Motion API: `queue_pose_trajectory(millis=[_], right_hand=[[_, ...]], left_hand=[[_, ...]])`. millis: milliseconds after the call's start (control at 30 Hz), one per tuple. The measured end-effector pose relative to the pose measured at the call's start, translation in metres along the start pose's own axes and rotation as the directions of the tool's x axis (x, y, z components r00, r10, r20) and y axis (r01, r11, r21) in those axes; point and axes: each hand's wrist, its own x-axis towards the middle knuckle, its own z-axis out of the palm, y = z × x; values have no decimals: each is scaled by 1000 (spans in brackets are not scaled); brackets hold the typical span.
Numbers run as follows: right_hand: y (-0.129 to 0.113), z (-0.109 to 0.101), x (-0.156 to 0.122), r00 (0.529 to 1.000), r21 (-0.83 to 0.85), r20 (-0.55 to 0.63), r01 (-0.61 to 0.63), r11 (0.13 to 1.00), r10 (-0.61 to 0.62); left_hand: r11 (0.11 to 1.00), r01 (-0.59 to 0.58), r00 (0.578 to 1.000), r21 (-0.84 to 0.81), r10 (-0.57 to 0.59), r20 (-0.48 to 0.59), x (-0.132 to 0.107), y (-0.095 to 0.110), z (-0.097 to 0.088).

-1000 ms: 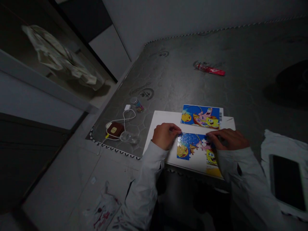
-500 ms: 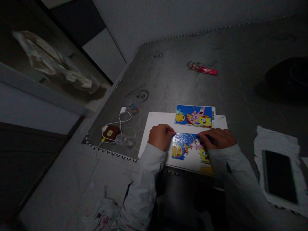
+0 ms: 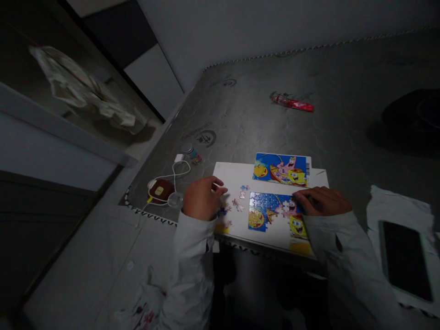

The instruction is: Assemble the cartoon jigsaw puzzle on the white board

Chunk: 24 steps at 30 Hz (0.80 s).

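Note:
A partly assembled jigsaw puzzle [image 3: 258,201] with a cartoon picture lies on a white board [image 3: 232,172]; a gap shows in its lower middle. My right hand [image 3: 325,200] is at its upper right edge, fingers bent and closed against the puzzle. To the left, my left hand [image 3: 202,198] hovers over the board's left edge, thumb and fingers apart, with nothing seen between them. Several loose puzzle pieces [image 3: 238,204] lie between that hand and the puzzle; others are partly hidden by the hand. The matching picture card [image 3: 280,168] rests above the puzzle.
Left of the board are a small jar [image 3: 192,153], a white cable [image 3: 174,172], a brown case [image 3: 161,189] and a clear round lid [image 3: 175,200]. A phone [image 3: 405,259] lies on white paper [image 3: 398,206] at right. A red-handled tool [image 3: 294,103] lies farther back.
My left hand has moved left, off the puzzle's upper left corner, and its fingers have parted. Loose pieces it covered now show. My right hand stays at the puzzle's right edge.

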Motion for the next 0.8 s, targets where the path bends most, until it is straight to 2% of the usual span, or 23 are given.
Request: queue_pose_trajectory(millis=[167,433,567,633,800], right_hand=[[-4,-5,1,999,-17,47,-26,1000,27],[-8,-10,5,995,-43,96,-18,999,22],[-8,-9,4,992,-58,119,-44,997,51],[-8,-8,3,992,-55,118,-42,998,48],[-8,-9,5,994,-80,100,-36,996,44]], left_hand=[[996,-9,993,88,-2,116,-4,-21,-10],[982,-39,960,187,-15,281,-5,-27,-8],[965,-130,895,226,16,446,-12,-22,-5],[958,-167,876,232,36,480,-16,-16,-3],[939,-159,888,305,1,460,-26,6,1]])
